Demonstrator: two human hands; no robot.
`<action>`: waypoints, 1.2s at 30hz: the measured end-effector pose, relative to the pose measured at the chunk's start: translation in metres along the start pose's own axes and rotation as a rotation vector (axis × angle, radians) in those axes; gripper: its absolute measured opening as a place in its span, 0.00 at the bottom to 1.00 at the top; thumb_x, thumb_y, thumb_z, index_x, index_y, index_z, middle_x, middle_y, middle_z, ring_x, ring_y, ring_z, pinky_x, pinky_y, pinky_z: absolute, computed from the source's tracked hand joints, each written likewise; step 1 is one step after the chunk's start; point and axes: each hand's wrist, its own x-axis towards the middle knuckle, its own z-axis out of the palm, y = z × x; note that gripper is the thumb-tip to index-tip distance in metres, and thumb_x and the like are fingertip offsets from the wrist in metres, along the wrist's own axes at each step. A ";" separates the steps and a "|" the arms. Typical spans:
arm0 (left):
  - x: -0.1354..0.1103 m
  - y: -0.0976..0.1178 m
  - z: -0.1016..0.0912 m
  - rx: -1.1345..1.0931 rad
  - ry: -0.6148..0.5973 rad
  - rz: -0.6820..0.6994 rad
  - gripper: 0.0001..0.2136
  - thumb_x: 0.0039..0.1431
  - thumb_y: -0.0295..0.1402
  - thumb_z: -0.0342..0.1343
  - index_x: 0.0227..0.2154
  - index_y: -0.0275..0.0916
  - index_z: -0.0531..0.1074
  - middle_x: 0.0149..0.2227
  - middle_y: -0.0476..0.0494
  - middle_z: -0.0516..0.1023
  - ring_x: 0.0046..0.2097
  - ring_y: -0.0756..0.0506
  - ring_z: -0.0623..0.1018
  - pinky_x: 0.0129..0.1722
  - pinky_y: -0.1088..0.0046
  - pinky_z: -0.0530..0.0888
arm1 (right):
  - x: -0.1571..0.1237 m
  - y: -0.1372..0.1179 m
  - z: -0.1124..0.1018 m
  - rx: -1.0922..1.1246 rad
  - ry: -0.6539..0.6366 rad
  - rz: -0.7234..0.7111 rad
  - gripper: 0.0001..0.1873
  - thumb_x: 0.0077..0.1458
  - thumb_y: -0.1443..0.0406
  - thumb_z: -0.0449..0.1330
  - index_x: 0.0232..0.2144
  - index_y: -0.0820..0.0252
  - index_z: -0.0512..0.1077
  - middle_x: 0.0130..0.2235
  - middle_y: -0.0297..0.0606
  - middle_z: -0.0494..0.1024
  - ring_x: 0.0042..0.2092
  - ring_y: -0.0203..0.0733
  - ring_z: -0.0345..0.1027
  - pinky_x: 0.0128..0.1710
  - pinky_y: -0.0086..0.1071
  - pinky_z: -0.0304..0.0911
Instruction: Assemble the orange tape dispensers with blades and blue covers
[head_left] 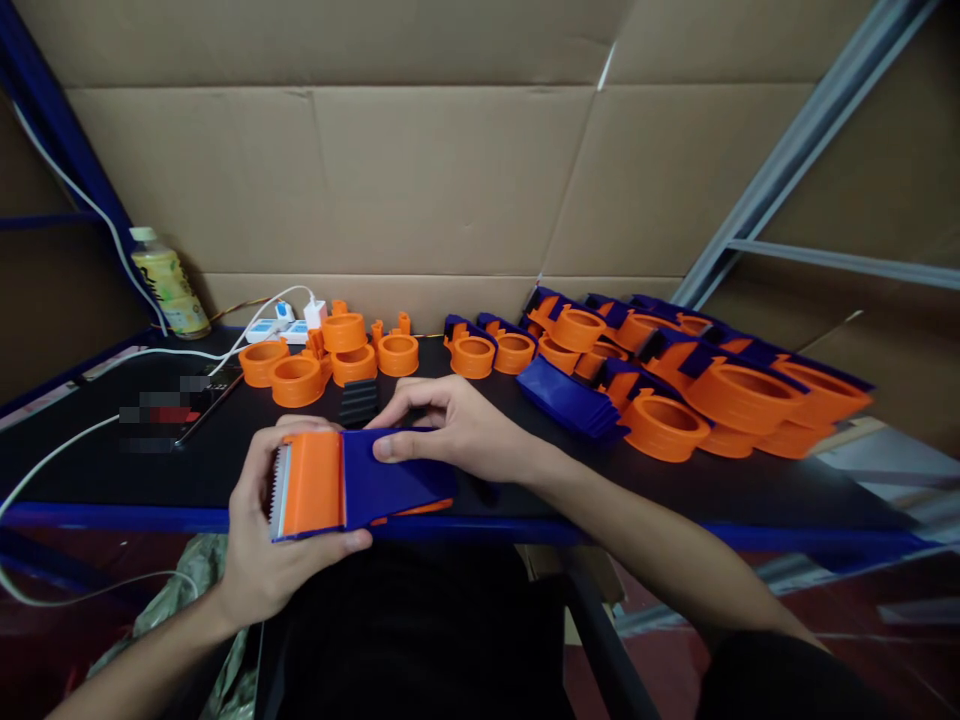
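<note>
An orange and blue tape dispenser (319, 485) with a serrated metal blade (279, 492) is held level above the table's front edge. My left hand (259, 520) wraps round its blade end, fingers behind and thumb along the lower side. Across its blue plate (390, 480) my right hand (442, 430) presses a thumb, with the fingers bent behind the far edge. What lies under the plate is mostly hidden. Just behind the dispenser are some black ribbed pieces (359, 402).
Several orange rings (296, 380) stand at the back left, near a power strip (277, 331) with white cables. Stacked dispensers (667, 425) and blue plates (566, 398) fill the right side. A phone (210, 405) and a bottle (171, 285) are on the left. Cardboard (435, 180) walls the back.
</note>
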 end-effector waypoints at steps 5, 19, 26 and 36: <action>-0.004 -0.004 -0.002 -0.015 -0.078 0.059 0.33 0.34 0.31 0.77 0.47 0.46 0.72 0.48 0.43 0.73 0.52 0.34 0.72 0.56 0.52 0.68 | 0.000 0.004 0.002 0.191 -0.064 0.081 0.15 0.47 0.57 0.73 0.33 0.62 0.79 0.33 0.33 0.77 0.35 0.33 0.69 0.36 0.26 0.64; 0.000 -0.005 -0.008 0.032 -0.210 0.175 0.37 0.33 0.27 0.77 0.51 0.47 0.73 0.47 0.40 0.75 0.52 0.31 0.75 0.56 0.46 0.69 | -0.001 0.011 -0.001 0.388 -0.166 0.223 0.16 0.41 0.61 0.76 0.30 0.62 0.78 0.33 0.31 0.77 0.36 0.33 0.70 0.43 0.29 0.63; 0.002 -0.004 -0.008 -0.002 -0.249 0.188 0.38 0.32 0.25 0.78 0.51 0.48 0.74 0.50 0.39 0.76 0.55 0.28 0.75 0.59 0.41 0.67 | 0.000 0.017 -0.003 0.417 -0.216 0.210 0.15 0.42 0.62 0.76 0.31 0.62 0.78 0.36 0.33 0.78 0.40 0.33 0.70 0.47 0.30 0.63; 0.004 -0.007 -0.013 0.029 -0.323 0.231 0.39 0.33 0.25 0.78 0.53 0.46 0.71 0.53 0.37 0.77 0.58 0.27 0.74 0.60 0.38 0.66 | 0.001 0.021 -0.004 0.494 -0.286 0.270 0.15 0.42 0.64 0.76 0.32 0.62 0.77 0.38 0.33 0.77 0.42 0.33 0.71 0.49 0.29 0.63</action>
